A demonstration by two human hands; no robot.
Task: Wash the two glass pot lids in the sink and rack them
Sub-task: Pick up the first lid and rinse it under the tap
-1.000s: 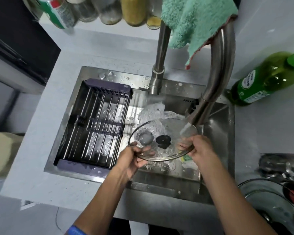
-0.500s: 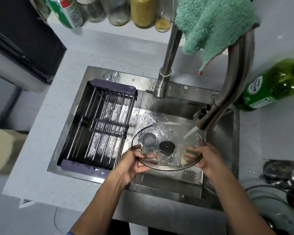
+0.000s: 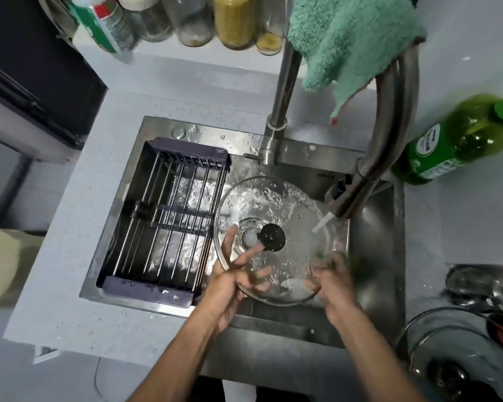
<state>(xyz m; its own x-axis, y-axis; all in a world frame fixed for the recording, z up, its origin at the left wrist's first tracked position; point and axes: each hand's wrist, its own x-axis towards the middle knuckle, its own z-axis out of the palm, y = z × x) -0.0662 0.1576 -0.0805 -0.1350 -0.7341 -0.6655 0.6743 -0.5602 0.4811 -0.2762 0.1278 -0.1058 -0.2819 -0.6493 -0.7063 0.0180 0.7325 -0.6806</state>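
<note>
You have a glass lid (image 3: 276, 216) over the sink (image 3: 372, 256), tilted with its far edge up, just below the tap's (image 3: 389, 126) nozzle. A thin stream from the nozzle strikes the lid's right part, and water beads and runs over the glass. The lid's black knob (image 3: 272, 237) sits near the middle, facing you.

Your left hand (image 3: 233, 282) is at the lid's near-left edge: its grip is loose, fingers (image 3: 251, 253) spread and mostly straight against the glass, the thumb up along the rim. Your right hand (image 3: 333, 282) is at the near-right edge, over the rim; it is motion-blurred, so you cannot tell from here how its grip stands. A green smear shows just beyond its fingers (too blurred to name).

Left of the lid, inside the sink, a dark-framed rack (image 3: 163, 227) with metal bars spans the left half; the lid's left edge overlaps the rack's right side in this view. A teal cloth (image 3: 346, 39) hangs over the tap's arch, above the lid. Right of the sink, on the worktop (image 3: 462, 227), a green bottle (image 3: 453, 140) lies tilted. The second lid (image 3: 447, 355) rests at the near right of the sink, on the worktop's edge of the view, with some metalware (image 3: 476, 285) behind it. Beyond the sink, a row of jars (image 3: 233, 21) stands on a ledge by the wall.
</note>
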